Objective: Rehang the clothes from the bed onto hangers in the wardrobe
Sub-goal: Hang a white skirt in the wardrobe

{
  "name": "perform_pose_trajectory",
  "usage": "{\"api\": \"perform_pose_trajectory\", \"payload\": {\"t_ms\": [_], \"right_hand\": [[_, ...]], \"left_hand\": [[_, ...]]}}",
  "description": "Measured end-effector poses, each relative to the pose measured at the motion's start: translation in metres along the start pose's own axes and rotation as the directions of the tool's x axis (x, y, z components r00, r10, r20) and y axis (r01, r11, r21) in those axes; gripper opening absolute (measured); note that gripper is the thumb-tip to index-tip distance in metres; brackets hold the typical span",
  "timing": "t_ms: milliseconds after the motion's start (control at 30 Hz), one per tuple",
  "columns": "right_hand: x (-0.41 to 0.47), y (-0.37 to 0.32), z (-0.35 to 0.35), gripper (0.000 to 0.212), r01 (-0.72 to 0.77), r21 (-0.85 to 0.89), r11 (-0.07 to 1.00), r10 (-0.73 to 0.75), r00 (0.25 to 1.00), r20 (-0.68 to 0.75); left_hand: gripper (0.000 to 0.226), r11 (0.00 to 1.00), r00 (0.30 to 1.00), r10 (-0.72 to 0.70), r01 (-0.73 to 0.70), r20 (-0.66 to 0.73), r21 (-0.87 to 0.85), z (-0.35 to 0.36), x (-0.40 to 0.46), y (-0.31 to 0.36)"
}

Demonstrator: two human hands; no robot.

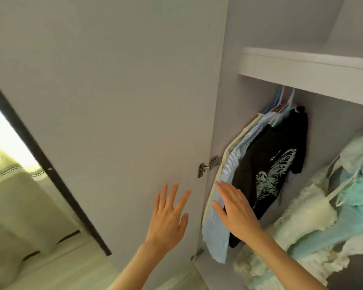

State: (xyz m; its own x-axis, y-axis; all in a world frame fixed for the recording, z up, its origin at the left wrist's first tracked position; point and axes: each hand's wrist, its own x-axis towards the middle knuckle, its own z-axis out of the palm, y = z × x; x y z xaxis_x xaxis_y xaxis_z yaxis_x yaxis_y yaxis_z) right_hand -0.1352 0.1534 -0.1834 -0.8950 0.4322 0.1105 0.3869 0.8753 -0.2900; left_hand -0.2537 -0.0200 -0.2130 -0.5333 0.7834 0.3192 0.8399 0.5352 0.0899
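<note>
— Hands first: our left hand [169, 214] is spread flat before the wardrobe door [113, 101].
— Our right hand [237, 212], fingers straight together, lies on the striped shirt [217, 233] beside the hanging black T-shirt [277, 164].

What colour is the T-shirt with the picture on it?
Black T-shirt, pale mint print; head view.

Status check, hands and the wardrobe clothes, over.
Left hand open, empty, before door. Right hand open against striped shirt. Black tee hung. Nothing blocking.
</note>
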Motion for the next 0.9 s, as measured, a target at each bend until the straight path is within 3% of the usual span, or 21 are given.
{"api": "perform_pose_trajectory", "payload": {"t_ms": [133, 233, 267, 333, 467, 633, 700, 800, 900], "right_hand": [[-0.020, -0.069, 0.027, 0.106, 0.123, 0.037, 0.992, -0.126, 0.987, 0.100], [-0.051, -0.127, 0.053, 0.106, 0.236, 0.119, 0.965, -0.255, 0.947, 0.197], [-0.061, -0.146, 0.064, 0.101, 0.279, 0.148, 0.949, -0.307, 0.925, 0.225], [-0.080, -0.186, 0.087, 0.072, 0.358, 0.229, 0.905, -0.412, 0.873, 0.261], [-0.119, -0.272, 0.123, 0.062, 0.510, 0.380, 0.772, -0.619, 0.738, 0.267], [-0.157, -0.380, 0.139, 0.061, 0.740, 0.435, 0.513, -0.858, 0.461, 0.227], [-0.168, -0.407, 0.144, 0.060, 0.778, 0.457, 0.431, -0.902, 0.369, 0.223], [-0.192, -0.451, 0.156, 0.060, 0.814, 0.508, 0.282, -0.951, 0.168, 0.260], [-0.215, -0.481, 0.166, 0.061, 0.811, 0.551, 0.198, -0.956, 0.034, 0.293]], "left_hand": [[0.057, 0.982, 0.980, -0.189, 0.186, 0.069, 0.038, -0.010, -0.090, -0.038], [0.068, 0.923, 0.918, -0.385, 0.385, 0.093, 0.022, -0.031, -0.165, -0.056], [0.072, 0.891, 0.885, -0.454, 0.454, 0.105, 0.020, -0.041, -0.192, -0.060], [0.073, 0.811, 0.805, -0.584, 0.584, 0.106, 0.032, -0.059, -0.245, -0.067], [0.079, 0.578, 0.566, -0.814, 0.813, 0.135, 0.076, -0.094, -0.347, -0.074], [0.057, 0.210, 0.213, -0.977, 0.970, -0.011, 0.120, -0.131, -0.448, -0.072], [0.057, 0.095, 0.095, -0.995, 0.985, 0.003, 0.144, -0.136, -0.470, -0.068], [0.057, -0.129, -0.128, -0.992, 0.982, -0.017, 0.136, -0.141, -0.508, -0.059], [0.058, -0.271, -0.271, -0.962, 0.956, -0.023, 0.107, -0.145, -0.538, -0.052]]}}
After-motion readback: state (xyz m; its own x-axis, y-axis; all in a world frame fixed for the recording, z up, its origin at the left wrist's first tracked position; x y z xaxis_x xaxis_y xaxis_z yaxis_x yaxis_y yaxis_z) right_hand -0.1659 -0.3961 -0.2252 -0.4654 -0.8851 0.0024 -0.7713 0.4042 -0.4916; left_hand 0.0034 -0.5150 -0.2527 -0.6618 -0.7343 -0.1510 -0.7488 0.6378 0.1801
